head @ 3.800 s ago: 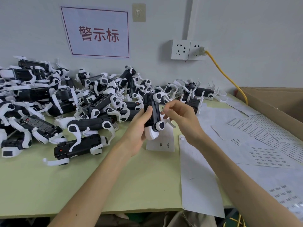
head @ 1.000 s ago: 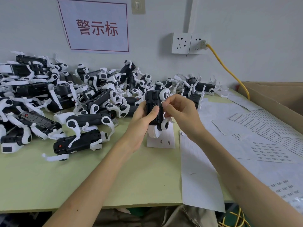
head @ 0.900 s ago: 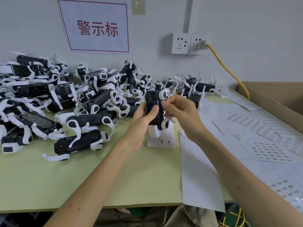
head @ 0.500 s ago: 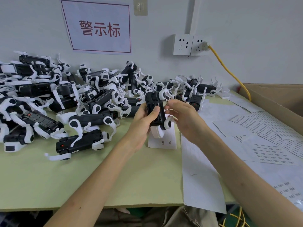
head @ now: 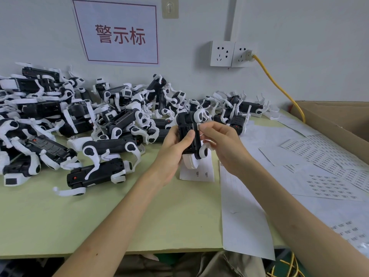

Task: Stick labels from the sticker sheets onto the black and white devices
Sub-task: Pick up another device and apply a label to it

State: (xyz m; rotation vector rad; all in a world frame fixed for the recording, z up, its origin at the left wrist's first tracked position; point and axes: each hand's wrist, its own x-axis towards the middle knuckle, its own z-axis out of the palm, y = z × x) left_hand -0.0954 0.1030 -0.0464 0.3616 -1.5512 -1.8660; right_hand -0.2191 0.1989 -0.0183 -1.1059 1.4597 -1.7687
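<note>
Off-frame and unreadable
Device pile (head: 40, 116) runs off left edge, sticker sheets (head: 329, 182) off right. Print on sheets and label (head: 198, 126) too small to read. Left hand (head: 171, 154): fingers hidden behind held device (head: 189, 134).

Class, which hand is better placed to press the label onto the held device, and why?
Right. The right hand pinches the label at the edge of the device; the left hand is occupied gripping it.

Head-worn camera looks forward and down, close over the table (head: 60, 226)
</note>
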